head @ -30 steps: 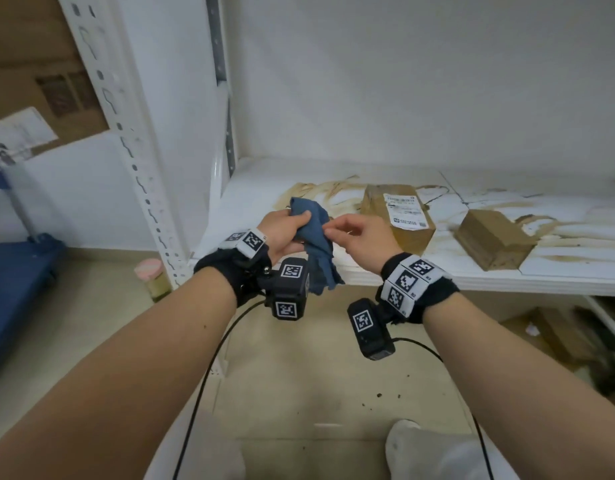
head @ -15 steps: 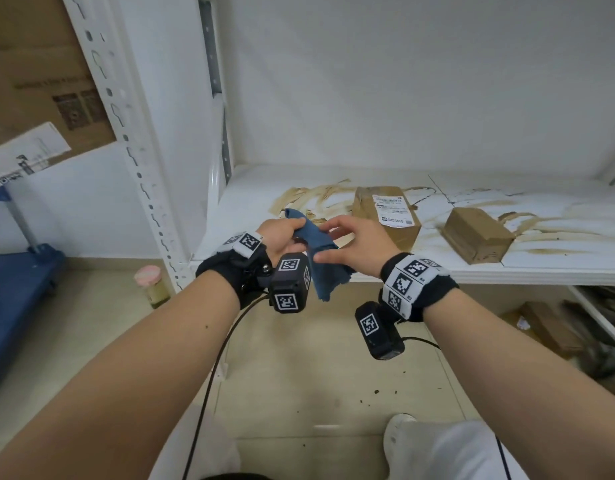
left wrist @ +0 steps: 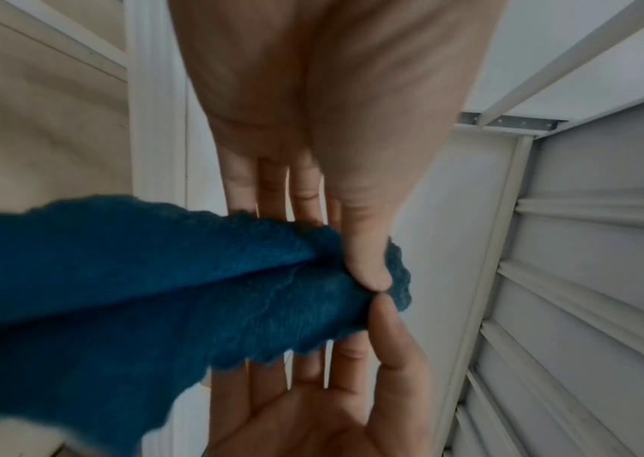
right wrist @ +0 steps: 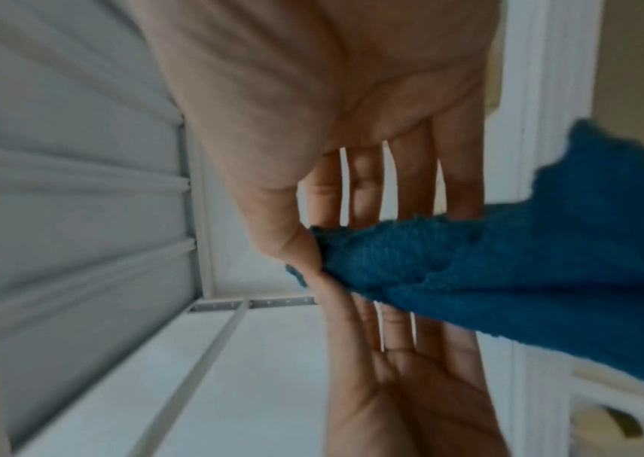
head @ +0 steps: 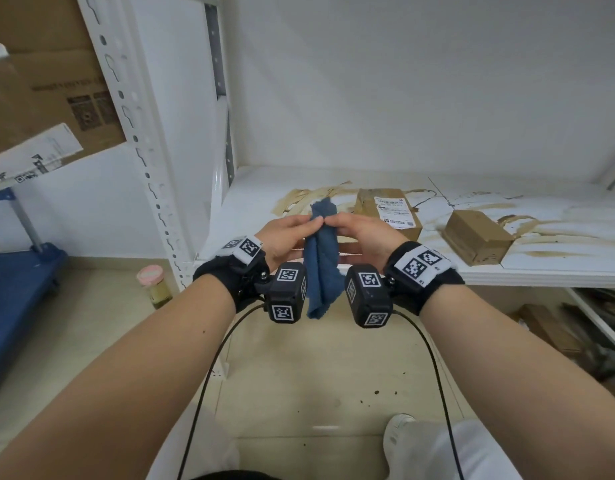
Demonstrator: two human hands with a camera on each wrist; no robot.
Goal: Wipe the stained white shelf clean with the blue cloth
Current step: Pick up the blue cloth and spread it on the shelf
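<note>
The blue cloth (head: pixel 321 258) hangs folded lengthwise between my two hands, in front of the shelf's front edge. My left hand (head: pixel 295 226) pinches its top edge with the thumb, fingers straight behind it. My right hand (head: pixel 349 227) pinches the same edge from the other side, thumb tips almost touching. In the left wrist view the cloth (left wrist: pixel 156 293) is pinched by my left thumb (left wrist: pixel 367 266). The right wrist view shows the cloth (right wrist: pixel 507 278) under my right thumb (right wrist: pixel 293 244). Brown stains (head: pixel 309 199) streak the white shelf (head: pixel 250 192).
Two cardboard boxes stand on the shelf: a labelled one (head: pixel 389 211) just beyond my hands and a smaller one (head: pixel 475 240) to the right. A perforated upright post (head: pixel 150 161) rises at left. On the floor are a pink-lidded jar (head: pixel 153 284) and a blue cart (head: pixel 18 282).
My right hand has moved from the cloth's side to its top edge beside the left. Both hands are now level, and the cloth hangs straight down between them instead of bunched.
</note>
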